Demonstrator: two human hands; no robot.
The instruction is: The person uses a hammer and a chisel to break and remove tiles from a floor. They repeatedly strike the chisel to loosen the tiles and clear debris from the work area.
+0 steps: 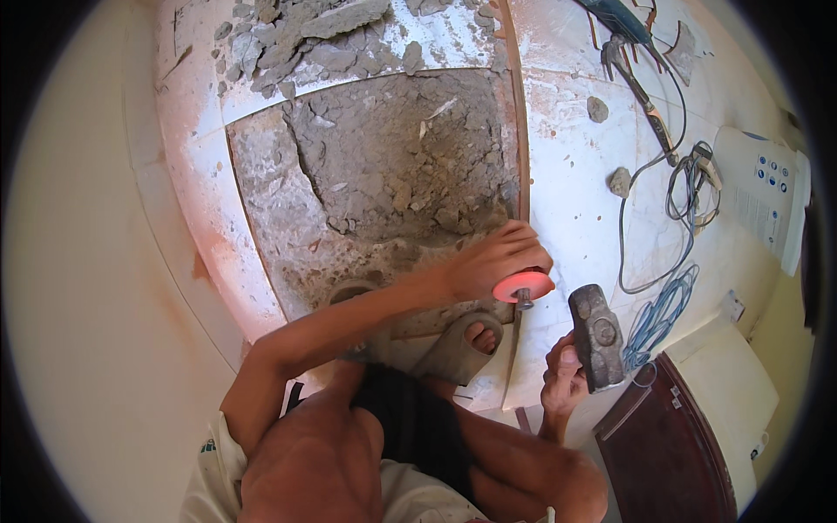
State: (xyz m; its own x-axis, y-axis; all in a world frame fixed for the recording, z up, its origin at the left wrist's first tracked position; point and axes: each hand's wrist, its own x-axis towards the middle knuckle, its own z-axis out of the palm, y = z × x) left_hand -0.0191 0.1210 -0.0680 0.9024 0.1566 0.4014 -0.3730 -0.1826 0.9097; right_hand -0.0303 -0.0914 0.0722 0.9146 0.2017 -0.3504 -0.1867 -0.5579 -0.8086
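My left hand [497,261] reaches across and is closed around a chisel [524,304] with a round red hand guard [520,283]. The chisel's metal striking end sticks out past the guard; its blade is hidden by my hand. Low on the right, my right hand [565,379] grips a club hammer [598,337], whose heavy, worn steel head is raised, a little apart from the chisel. Under my left hand lies the front right corner of a broken-out patch of floor [401,157], filled with grey rubble and bordered by white tiles [571,166].
Broken mortar chunks [323,39] are heaped beyond the patch. To the right lie a claw hammer [649,109], a blue-green power tool [619,17], a coiled cable [693,187], blue cord [663,309] and a white container [754,187]. My sandalled foot [471,344] stands just below the chisel.
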